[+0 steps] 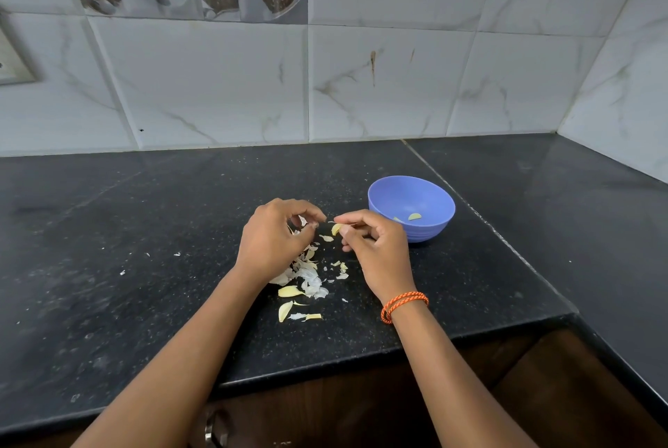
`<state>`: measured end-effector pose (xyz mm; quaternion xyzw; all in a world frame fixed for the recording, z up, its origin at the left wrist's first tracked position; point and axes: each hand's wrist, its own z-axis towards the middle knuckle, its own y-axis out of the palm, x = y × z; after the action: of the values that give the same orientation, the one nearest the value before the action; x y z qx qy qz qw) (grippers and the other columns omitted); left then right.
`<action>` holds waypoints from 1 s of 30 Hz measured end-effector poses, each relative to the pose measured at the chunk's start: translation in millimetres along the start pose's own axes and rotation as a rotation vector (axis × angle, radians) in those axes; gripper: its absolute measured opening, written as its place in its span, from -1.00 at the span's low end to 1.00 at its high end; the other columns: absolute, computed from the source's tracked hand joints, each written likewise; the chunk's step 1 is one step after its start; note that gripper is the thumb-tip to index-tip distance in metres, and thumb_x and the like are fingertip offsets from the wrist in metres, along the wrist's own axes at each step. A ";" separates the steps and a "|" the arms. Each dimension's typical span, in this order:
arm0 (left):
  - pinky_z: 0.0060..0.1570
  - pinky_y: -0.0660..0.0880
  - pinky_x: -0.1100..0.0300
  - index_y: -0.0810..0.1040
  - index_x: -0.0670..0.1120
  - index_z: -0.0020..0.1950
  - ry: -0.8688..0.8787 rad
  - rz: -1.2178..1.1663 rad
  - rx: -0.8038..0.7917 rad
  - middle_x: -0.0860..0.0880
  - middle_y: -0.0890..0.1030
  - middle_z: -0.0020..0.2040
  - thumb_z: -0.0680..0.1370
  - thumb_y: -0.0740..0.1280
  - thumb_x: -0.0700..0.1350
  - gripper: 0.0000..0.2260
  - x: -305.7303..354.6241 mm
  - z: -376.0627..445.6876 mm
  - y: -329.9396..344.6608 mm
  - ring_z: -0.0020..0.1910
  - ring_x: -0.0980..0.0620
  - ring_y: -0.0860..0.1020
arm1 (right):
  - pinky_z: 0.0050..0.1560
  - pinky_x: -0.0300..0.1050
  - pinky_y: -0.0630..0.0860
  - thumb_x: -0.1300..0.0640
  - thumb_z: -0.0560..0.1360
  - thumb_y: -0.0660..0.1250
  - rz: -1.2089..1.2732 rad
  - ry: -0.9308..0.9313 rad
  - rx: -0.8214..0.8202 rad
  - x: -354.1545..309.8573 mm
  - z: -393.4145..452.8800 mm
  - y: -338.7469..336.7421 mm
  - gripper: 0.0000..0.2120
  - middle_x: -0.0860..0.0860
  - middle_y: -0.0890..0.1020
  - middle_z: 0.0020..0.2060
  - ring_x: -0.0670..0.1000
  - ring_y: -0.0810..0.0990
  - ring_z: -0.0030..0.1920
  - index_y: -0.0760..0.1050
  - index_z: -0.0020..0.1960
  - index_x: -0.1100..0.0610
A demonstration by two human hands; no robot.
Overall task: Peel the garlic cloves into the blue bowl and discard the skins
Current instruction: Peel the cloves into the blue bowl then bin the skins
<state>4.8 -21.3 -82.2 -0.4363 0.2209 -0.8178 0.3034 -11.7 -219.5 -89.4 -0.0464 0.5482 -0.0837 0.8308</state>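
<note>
My right hand [376, 249] pinches a pale yellow garlic clove [336, 229] between thumb and fingers, just above the black counter. My left hand [274, 234] hovers beside it with fingers curled, pinching a thin strip of skin [330, 221] that reaches toward the clove. The blue bowl [430, 227] stands to the right of my right hand and holds two peeled cloves [414, 217]. A heap of white skins [311, 277] lies under and between my wrists. Two unpeeled cloves [289, 291] lie near the front of the heap.
The black granite counter [144, 249] runs to a tiled wall behind and a side wall at the right. Its front edge [361, 350] steps around a dark wooden cabinet at the lower right. Small skin flecks [176, 254] are scattered to the left.
</note>
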 end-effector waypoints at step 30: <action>-0.18 0.49 0.29 0.78 0.08 0.04 -0.017 -0.212 -0.178 0.12 0.76 -0.13 0.58 0.56 -0.11 -0.91 5.5 -1.8 3.8 -0.23 0.22 0.65 | -0.03 -0.01 0.73 0.40 0.56 0.38 0.047 0.045 -0.065 -5.2 -1.5 -0.4 -0.84 0.14 0.73 -0.08 0.08 0.77 -0.18 0.69 -0.05 0.20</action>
<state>2.0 -27.7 -82.4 -0.4892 0.2425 -0.8187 0.1775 -15.1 -218.9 -85.2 -0.0585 0.5702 -0.0476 0.8180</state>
